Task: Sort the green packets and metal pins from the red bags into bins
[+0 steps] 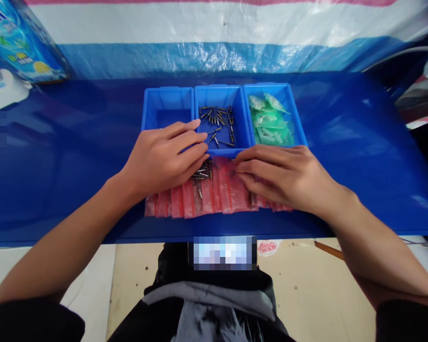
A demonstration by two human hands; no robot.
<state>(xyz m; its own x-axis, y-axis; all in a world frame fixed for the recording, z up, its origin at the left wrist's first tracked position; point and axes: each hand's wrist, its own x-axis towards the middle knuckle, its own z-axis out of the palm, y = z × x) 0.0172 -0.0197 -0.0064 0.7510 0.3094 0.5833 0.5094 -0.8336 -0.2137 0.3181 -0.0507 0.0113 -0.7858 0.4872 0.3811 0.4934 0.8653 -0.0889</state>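
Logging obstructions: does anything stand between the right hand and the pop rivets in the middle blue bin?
Yes: the bin's near wall stands between the right hand, at the red plastic bags, and the pop rivets; no lid covers them.

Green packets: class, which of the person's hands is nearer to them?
Right. The right hand is just below the green packets in the picture; the left hand is farther off, by the left bin.

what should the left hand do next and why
Probably pick up a few loose metal pins with the left hand: they lie over the red bags, close by its fingers, while the right hand is at the bags.
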